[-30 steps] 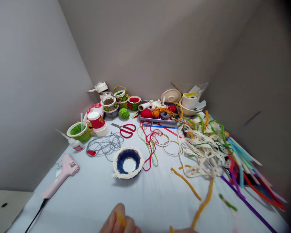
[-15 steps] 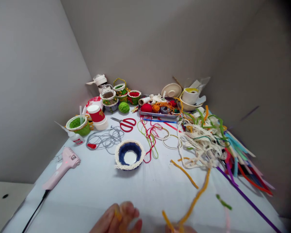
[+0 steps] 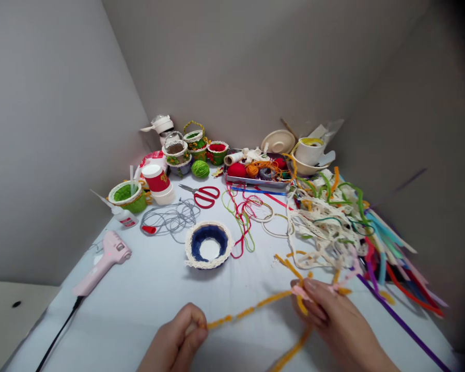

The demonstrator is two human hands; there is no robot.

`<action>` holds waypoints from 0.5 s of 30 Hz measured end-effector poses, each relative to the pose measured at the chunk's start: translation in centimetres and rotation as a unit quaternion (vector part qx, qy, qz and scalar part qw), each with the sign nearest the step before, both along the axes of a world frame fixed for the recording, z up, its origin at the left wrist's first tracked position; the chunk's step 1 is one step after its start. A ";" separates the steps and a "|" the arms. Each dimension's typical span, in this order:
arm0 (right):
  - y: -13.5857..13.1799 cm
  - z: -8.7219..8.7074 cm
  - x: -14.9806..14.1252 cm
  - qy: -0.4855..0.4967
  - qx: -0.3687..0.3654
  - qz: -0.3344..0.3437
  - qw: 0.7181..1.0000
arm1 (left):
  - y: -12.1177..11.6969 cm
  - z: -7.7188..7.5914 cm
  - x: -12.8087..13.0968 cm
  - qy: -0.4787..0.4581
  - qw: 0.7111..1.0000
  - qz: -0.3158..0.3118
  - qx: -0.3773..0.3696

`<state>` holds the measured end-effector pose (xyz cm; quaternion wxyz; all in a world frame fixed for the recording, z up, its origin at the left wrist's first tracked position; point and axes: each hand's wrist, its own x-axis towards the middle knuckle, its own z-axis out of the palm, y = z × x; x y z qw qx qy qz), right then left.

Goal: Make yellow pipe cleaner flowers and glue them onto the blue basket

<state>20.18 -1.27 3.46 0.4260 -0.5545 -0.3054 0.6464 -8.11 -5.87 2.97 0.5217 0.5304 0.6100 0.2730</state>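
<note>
My left hand (image 3: 182, 333) is closed in a pinch on one end of an orange pipe cleaner (image 3: 248, 311) near the table's front edge. The pipe cleaner stretches to the right to my right hand (image 3: 333, 315), whose fingers are closed on it together with a pink strip (image 3: 346, 276). More orange pipe cleaner (image 3: 290, 351) trails below my right hand. A small basket with a blue inside and a cream lace rim (image 3: 208, 245) stands just beyond my hands, apart from them.
A pink glue gun (image 3: 104, 261) lies at the left with its black cord. Red scissors (image 3: 202, 194), grey cord (image 3: 172, 219), decorated cups, a tray of yarn (image 3: 256, 173) and a heap of lace and coloured pipe cleaners (image 3: 341, 227) fill the back and right.
Both hands have come up into view from the bottom edge. The orange pipe cleaner, loose before, is now pulled out between them. The right hand has taken a pink strip too.
</note>
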 end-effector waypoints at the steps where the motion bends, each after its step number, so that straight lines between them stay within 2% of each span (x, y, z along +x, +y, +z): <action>1: 0.3 -0.1 0.1 0.020 -0.015 -0.023 0.999 | 0.2 0.0 0.0 0.001 1.000 0.005 -0.005; 4: 1.4 -0.1 0.4 0.068 -0.029 -0.061 0.995 | 0.8 0.4 0.3 0.003 1.000 -0.008 -0.010; 9: 3.2 0.3 1.2 0.106 0.020 -0.067 0.992 | 1.2 1.1 1.8 -0.002 0.999 -0.021 0.042; 12: 4.0 0.1 1.4 0.104 0.025 -0.064 0.992 | 1.0 1.0 2.4 -0.004 0.998 -0.036 0.049; 15: 4.3 -0.3 1.7 0.115 0.027 -0.057 0.991 | 0.8 0.4 2.3 -0.007 0.999 -0.037 0.022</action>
